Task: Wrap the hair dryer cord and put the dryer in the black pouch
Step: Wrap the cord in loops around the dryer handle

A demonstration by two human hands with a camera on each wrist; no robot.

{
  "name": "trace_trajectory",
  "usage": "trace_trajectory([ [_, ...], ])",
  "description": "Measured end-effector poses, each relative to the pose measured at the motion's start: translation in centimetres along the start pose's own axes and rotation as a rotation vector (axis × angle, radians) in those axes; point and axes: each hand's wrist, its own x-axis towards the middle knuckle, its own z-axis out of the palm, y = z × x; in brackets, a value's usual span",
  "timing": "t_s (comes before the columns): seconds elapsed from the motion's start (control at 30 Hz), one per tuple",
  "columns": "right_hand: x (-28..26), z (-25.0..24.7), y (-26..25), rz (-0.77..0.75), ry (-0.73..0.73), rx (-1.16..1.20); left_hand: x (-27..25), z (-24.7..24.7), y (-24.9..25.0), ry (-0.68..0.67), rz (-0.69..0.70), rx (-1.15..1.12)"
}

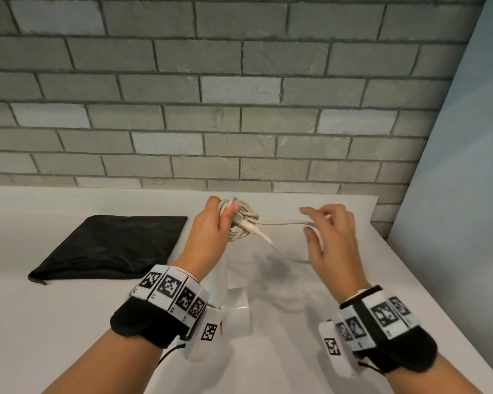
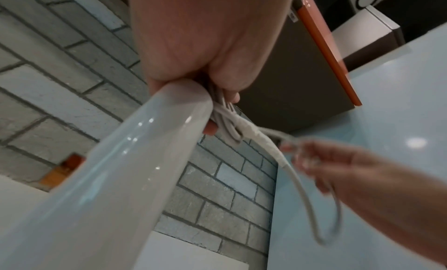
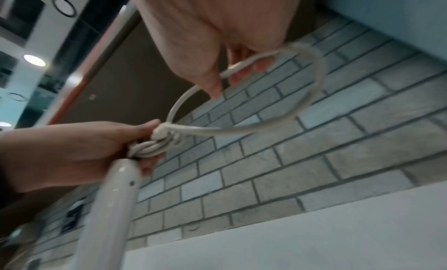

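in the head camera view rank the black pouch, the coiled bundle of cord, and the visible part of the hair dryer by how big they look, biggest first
1. black pouch, clearly largest.
2. hair dryer, though the left hand and wrist hide part of it, and it sits nearer the camera.
3. coiled bundle of cord, smallest, partly covered by the gripping fingers.

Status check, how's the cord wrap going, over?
Left hand grips coiled cord and dryer handle. Right hand pinches last loop. Pouch flat, waiting.
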Motion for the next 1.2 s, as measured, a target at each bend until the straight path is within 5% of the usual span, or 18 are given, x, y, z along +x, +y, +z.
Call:
trace_trajectory([
  [0.1, 0.3, 1.2, -3.1, -0.213, -0.143, -0.041, -0.1, 0.2, 0.3, -0.012, 0.021, 0.002],
  [0.27, 0.9, 2.9, -4.7, -0.163, -0.355, -0.166, -0.7, -0.1, 0.5, -0.044, 0.072, -0.006],
  [0.47, -0.2, 2.4, -3.9, -0.175, -0.263, 0.282, -0.7, -0.7, 0.9, -0.086, 0.053, -0.057],
  [0.67, -0.6, 1.8, 1.8, -0.395, -0.150, -0.035, -0.4, -0.9, 0.5, -0.058, -0.025, -0.069],
  [0.8, -1.7, 1.6, 4.1, -0.255, -0.471, -0.369, -0.4, -0.6, 0.6, -0.074, -0.011, -0.084],
  [0.9, -0.9, -0.2, 2.7, -0.109, -0.760, -0.243, -0.4, -0.5, 0.7, -0.068, -0.011, -0.083],
  [1.03, 0.5, -0.6, -1.4, -0.214, -0.408, 0.088, -0.4, -0.1, 0.9, -0.076, 0.000, -0.086],
  [1.2, 1.3, 1.4, -2.7, -0.288, -0.407, -0.038, -0.6, -0.5, 0.7, -0.081, -0.046, -0.105],
])
